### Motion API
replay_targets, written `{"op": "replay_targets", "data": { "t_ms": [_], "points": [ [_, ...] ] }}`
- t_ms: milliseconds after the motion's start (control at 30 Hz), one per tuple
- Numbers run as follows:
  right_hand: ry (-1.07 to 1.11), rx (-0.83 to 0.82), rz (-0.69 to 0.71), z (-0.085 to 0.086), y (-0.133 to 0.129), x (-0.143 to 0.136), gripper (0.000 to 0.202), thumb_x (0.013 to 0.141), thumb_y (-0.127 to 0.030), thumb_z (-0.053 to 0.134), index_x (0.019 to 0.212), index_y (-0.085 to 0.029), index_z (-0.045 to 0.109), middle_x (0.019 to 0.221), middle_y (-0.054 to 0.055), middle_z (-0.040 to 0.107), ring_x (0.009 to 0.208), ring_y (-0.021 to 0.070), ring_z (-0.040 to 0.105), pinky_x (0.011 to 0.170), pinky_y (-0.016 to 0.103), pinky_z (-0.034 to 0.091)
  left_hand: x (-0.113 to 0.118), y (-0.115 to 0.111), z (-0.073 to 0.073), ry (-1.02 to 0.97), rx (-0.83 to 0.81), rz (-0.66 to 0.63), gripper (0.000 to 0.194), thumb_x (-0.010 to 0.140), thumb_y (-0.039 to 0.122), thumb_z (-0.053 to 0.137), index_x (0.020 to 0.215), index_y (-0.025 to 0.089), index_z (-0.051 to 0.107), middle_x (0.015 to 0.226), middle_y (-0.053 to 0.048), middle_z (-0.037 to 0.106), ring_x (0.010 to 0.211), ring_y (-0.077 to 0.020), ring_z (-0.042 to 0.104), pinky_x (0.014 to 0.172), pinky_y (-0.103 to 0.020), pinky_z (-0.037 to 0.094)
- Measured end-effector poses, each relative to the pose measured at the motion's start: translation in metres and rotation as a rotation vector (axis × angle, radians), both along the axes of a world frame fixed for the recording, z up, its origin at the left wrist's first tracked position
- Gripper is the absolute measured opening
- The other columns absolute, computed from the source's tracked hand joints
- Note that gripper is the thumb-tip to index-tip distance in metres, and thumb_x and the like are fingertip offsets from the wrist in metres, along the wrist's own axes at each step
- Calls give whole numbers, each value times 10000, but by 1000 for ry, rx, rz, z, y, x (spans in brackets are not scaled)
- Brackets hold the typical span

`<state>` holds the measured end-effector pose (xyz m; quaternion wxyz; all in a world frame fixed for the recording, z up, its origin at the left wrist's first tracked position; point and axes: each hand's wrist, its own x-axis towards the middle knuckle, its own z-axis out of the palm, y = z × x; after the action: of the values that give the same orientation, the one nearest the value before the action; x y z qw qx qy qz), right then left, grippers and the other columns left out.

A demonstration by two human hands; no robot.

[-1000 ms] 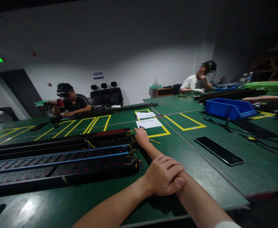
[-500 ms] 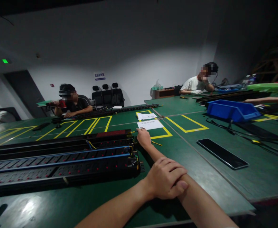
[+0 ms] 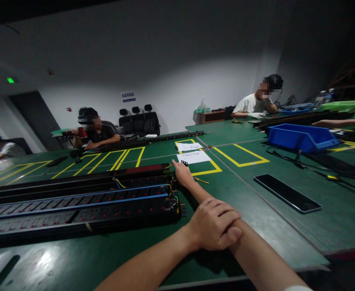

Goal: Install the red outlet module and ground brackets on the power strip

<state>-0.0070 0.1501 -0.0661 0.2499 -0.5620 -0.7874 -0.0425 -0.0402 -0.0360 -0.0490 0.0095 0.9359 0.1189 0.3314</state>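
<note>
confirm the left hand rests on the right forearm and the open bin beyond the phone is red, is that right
Not quite: the open bin beyond the phone is blue, not red, as the head view shows. The left hand does rest on the right forearm.

A phone (image 3: 287, 193) lies on the green table (image 3: 236, 202) near a blue bin (image 3: 295, 138).

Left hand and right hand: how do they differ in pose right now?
The left hand rests across the right forearm, while the right hand is farther forward, at the end of the red-topped bar.
The left hand's fingers lie side by side over the forearm; the right hand has one finger pointing out past the others.
Both are bare, with their backs showing.
</note>
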Motion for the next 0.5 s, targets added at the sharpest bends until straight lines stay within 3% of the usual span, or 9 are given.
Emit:
{"op": "replay_targets", "data": {
  "t_ms": [200, 300, 500],
  "points": [
    [22, -13, -102, 0, -1, -2, 450, 993, -127, 426, 1428, -124, 539, 1241, 157, 691, 1152, 235, 592, 962, 308, 434, -1, 1, -1, 45, -5, 15, 566, 1040, 500, 253, 1222, 134, 645, 1188, -124, 720, 1117, -248, 642, 978, -435, 492],
    [46, 2, -166, 2, -2, -3, 412, 1002, -141, 424, 1391, -128, 559, 1237, 160, 687, 1146, 245, 592, 943, 323, 436, -1, 0, -1, 36, -3, 15, 572, 1041, 501, 245, 1218, 134, 648, 1182, -125, 721, 1108, -252, 646, 972, -438, 493],
    [57, 29, -165, 5, -5, -4, 311, 999, -167, 472, 1248, -185, 657, 1168, 110, 711, 1135, 226, 588, 925, 296, 420, -1, 0, 0, 48, -5, 16, 551, 1036, 488, 267, 1221, 132, 645, 1183, -129, 721, 1104, -255, 643, 961, -437, 488]
  ]
}}
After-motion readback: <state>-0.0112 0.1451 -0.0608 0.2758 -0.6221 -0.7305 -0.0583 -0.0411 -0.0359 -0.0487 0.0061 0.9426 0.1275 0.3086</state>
